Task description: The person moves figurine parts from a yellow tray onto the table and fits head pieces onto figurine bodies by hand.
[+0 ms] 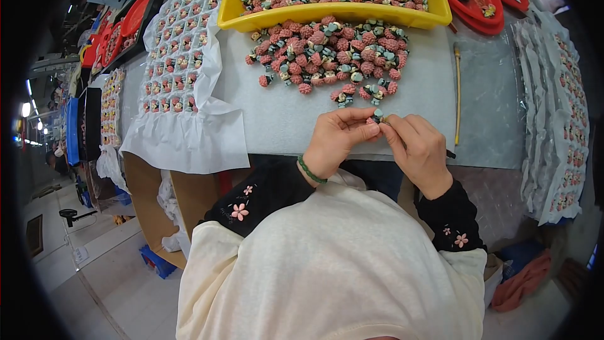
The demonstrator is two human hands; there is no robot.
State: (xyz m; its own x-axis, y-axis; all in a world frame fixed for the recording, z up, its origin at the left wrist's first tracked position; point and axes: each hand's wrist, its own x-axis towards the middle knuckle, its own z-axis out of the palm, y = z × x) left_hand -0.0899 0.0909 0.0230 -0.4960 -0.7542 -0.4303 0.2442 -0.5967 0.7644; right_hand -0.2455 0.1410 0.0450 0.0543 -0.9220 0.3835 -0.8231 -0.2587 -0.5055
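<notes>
Between the fingertips of both hands is a small figurine with a teal top and a pink part. My left hand pinches it from the left, and a green braided band circles that wrist. From the right, the thumb and fingers of my right hand close on the same piece. Just beyond my hands lies a loose pile of pink and teal figurines on the pale table. A yellow bin holding many more of them stands behind the pile.
At the left, a white compartment tray holds figurines over white sheeting. A thin stick lies on the right. Red trays are at the back right, and stacked filled trays stand at the far right.
</notes>
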